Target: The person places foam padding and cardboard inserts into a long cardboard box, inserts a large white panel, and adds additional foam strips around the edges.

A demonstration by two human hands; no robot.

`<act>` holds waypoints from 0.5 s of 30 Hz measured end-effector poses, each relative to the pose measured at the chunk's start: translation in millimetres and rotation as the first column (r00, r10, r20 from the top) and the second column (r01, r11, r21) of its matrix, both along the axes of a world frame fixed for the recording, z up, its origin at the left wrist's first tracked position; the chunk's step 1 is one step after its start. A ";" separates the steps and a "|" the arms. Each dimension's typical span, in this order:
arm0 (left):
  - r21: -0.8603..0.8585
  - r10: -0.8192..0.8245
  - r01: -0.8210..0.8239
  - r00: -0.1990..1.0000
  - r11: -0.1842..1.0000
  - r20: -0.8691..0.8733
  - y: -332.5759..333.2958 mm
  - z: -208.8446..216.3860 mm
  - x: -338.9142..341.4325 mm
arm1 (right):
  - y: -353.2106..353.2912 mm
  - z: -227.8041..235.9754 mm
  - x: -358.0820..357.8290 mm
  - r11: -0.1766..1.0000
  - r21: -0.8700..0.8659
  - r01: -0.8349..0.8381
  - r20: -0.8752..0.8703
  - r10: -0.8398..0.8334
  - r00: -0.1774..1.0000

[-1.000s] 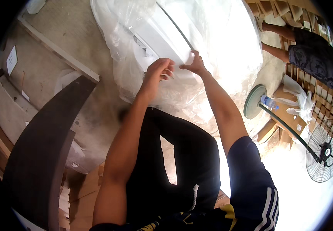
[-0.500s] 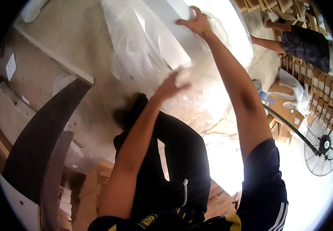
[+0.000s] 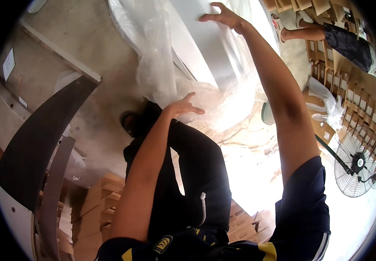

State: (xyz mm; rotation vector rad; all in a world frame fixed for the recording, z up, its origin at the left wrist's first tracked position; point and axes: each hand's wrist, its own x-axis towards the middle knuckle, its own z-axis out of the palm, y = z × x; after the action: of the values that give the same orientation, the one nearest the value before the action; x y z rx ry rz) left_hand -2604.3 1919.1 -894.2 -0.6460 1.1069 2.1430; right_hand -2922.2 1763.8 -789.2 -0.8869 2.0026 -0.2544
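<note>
From where I stand, the grey panel (image 3: 205, 32) lies ahead of the person, with loose clear plastic (image 3: 155, 65) bunched along its left side and round its near end. The right hand (image 3: 226, 18) reaches over the panel's far part, thumb and fingers spread and clamped on nothing; whether the fingertips press on it I can't tell. The left hand (image 3: 184, 107) is just beside the near end, its fingers apart too, perhaps brushing the plastic. With neither hand closed, I'd worry that a lift taken on slack plastic alone would let the smooth panel slide out, or that its hard corner would tear through. A dropped end could catch the foot (image 3: 131, 124) nearby, and plastic trailing under a shoe could make the person slip. The dark board (image 3: 48, 135) on the left looks well apart, so a knock there seems less likely.
</note>
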 end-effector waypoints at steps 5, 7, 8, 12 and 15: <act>0.354 0.761 -0.714 0.649 0.604 0.008 -28.3 26.4 -24.7 | -16.0 -14.8 53.2 1.000 0.012 -0.008 0.141 0.006 0.990; 0.397 0.883 -0.807 0.468 0.438 -0.025 -30.2 13.5 -35.8 | -12.0 -18.3 90.6 1.000 0.018 -0.016 0.162 0.013 0.987; 0.420 0.929 -0.838 0.368 0.350 -0.041 -29.1 8.3 -35.8 | -4.5 -17.3 105.5 0.999 -0.050 0.001 0.235 0.010 0.972; 0.600 0.889 -0.758 0.429 0.257 0.162 -33.1 26.5 -37.3 | 66.4 -12.1 110.0 0.939 -0.156 0.305 0.395 -0.224 0.891; 0.409 0.854 -0.797 0.515 0.444 0.076 -46.7 40.1 -37.2 | 142.0 21.4 111.0 0.918 0.159 0.364 0.140 -0.386 0.912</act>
State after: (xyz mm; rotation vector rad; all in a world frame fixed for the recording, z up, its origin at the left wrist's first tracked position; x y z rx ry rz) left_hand -2641.5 1872.4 -854.1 -0.9852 0.3216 3.1961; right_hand -2811.3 1905.9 -767.8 -0.3762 1.9918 -0.3965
